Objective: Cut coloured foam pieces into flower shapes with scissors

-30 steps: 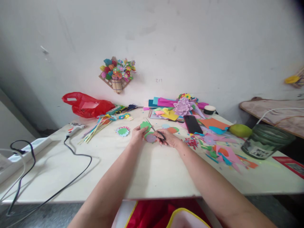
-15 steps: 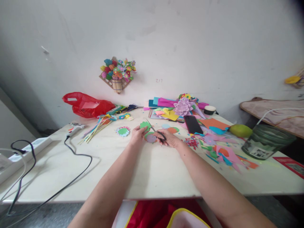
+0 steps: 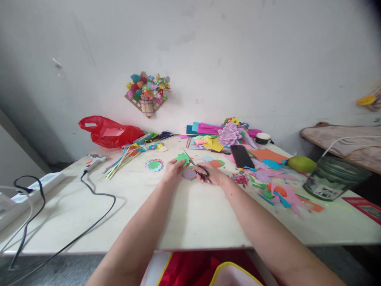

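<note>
My left hand (image 3: 173, 170) pinches a green scalloped cutout (image 3: 182, 159) between thumb and fingers, above the middle of the table. Closed round the dark handles of a pair of scissors (image 3: 203, 171) is my right hand (image 3: 212, 174). The scissor blades point up and left, touching or very near the right edge of the green piece. Partly covered by my hands, a purple scalloped disc (image 3: 189, 173) lies on the table. Behind the scissors are an orange and green cutout (image 3: 216, 163) and a light blue one (image 3: 207, 158). A layered disc with a green centre (image 3: 154, 164) rests to the left.
Colourful scraps (image 3: 285, 194), a phone (image 3: 241, 156) and a glass jar (image 3: 330, 178) are on the right. A glue gun (image 3: 94, 161), its cord, thin sticks (image 3: 120, 163) and a red plastic bag (image 3: 110, 133) occupy the left. Stacked sheets and a purple flower (image 3: 229, 134) stand behind.
The green cutout has shifted and turned slightly in my left hand, moving a little to the right. My right hand keeps the scissors in nearly the same place.
</note>
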`<state>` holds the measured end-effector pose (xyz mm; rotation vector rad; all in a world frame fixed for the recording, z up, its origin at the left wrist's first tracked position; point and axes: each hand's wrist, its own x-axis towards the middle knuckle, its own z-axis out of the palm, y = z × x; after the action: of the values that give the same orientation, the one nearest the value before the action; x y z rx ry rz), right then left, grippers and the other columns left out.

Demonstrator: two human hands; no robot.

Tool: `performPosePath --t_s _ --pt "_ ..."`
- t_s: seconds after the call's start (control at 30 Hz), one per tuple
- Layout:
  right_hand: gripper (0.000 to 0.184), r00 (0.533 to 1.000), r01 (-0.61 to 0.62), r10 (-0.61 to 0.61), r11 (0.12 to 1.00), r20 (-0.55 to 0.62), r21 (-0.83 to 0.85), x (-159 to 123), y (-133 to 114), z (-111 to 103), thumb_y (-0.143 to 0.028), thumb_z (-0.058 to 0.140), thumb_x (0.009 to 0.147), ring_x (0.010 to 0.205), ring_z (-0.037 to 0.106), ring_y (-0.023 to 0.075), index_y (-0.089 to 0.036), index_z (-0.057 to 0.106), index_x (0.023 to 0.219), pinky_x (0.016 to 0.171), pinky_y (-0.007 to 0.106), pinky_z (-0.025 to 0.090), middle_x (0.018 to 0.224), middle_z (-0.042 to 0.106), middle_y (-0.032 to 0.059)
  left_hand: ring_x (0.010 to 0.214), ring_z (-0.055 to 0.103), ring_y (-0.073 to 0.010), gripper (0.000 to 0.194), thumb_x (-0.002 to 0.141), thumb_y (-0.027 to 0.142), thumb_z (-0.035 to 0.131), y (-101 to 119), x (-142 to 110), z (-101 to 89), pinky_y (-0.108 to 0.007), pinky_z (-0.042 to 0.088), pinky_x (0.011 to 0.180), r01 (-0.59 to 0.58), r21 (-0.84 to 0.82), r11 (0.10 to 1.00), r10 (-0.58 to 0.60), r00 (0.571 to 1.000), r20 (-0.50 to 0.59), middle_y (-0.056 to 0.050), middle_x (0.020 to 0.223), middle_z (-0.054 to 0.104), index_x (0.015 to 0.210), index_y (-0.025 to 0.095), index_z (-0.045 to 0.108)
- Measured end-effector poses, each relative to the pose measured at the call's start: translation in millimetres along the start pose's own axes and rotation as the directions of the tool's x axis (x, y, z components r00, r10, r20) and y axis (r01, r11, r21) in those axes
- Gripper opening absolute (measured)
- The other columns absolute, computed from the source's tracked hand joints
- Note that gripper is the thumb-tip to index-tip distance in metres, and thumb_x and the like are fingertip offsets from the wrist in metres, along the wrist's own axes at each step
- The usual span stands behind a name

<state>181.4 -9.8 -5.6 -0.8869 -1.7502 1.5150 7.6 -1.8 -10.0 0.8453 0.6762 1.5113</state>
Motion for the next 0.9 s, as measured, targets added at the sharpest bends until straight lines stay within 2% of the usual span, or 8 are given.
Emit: performPosePath --t_s 0.4,0.9 --pt "0.047 1.000 0.004 -0.005 1.000 -0.016 -0.022 -0.4 -1.7 -2.7 -0.059 0.057 0.071 0.039 0.048 0.0063 -0.014 0.056 0.084 0.030 0.016 0.024 0.057 0.055 -0.0023 0.068 0.065 -0.0180 0.032 0.045 0.018 0.082 1.0 0.8 -0.3 -0.033 0.049 0.076 -0.033 0.009 0.999 0.033 0.999 -0.003 -0.009 0.075 0.068 0.071 0.008 0.067" --pt "0.042 1.000 0.011 -0.012 0.999 -0.023 -0.041 1.8 3.2 -3.3 -0.056 0.057 0.074 0.038 0.046 0.0049 -0.014 0.054 0.081 0.030 0.016 0.024 0.056 0.055 -0.0033 0.060 0.062 -0.0145 0.030 0.042 0.016 0.083 0.9 -1.8 3.3 -0.029 0.050 0.068 -0.014 0.013 1.000 0.014 0.999 -0.032 -0.006 0.069 0.068 0.066 0.010 0.066"
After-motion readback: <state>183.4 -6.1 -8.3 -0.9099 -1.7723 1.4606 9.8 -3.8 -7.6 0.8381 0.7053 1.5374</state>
